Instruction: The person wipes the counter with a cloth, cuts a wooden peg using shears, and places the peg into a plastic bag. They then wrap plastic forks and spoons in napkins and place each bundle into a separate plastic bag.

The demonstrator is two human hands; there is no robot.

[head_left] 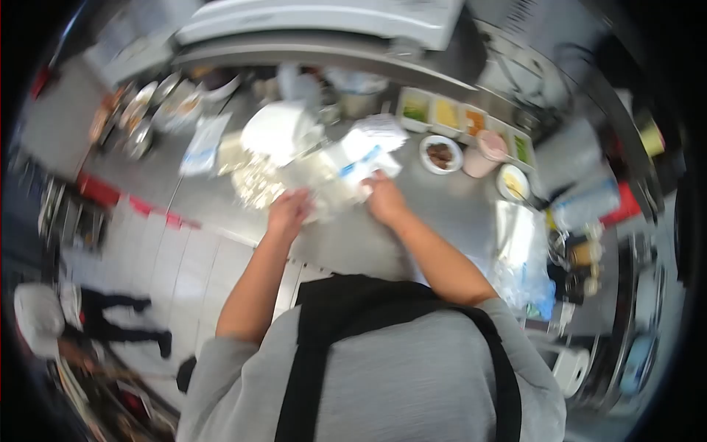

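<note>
My left hand (292, 208) is closed, its fingers pinching the near left edge of a clear plastic bag (328, 180). On the bag's right side, my right hand (384, 197) is also closed, at the edge of the plastic; motion blurs its fingertips. A white packet with blue print (368, 160) lies just beyond the right hand, partly against the bag. Left of the bag, close to my left hand, is a pile of pale, shiny pieces in clear plastic (259, 183). Behind them stands a large white roll (274, 132).
White tubs of chopped food (445, 116) line the back of the steel counter (442, 221). Nearer are a bowl of dark pieces (440, 155), a pink-filled container (486, 153) and a bowl with a spoon (512, 181). Plastic bags (518, 243) lie right. Another person (88, 317) stands left.
</note>
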